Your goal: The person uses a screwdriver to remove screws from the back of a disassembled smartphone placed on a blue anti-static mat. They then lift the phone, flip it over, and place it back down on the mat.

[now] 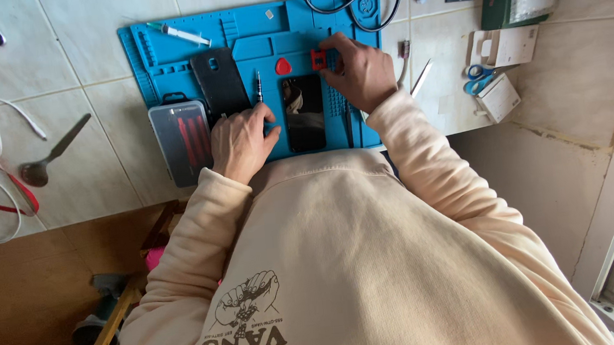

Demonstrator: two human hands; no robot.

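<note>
A person in a cream sweatshirt leans over a blue rubber work mat [265, 32] on the tiled counter [91, 162]. The right hand [361, 71] pinches a small red square tool [318, 59] in its fingers [331, 44]. The left hand [241, 141] rests by a flat black phone [304, 112] on the mat, fingers loosely curled, holding nothing. A black phone back cover [220, 80] lies just beside the left hand.
</note>
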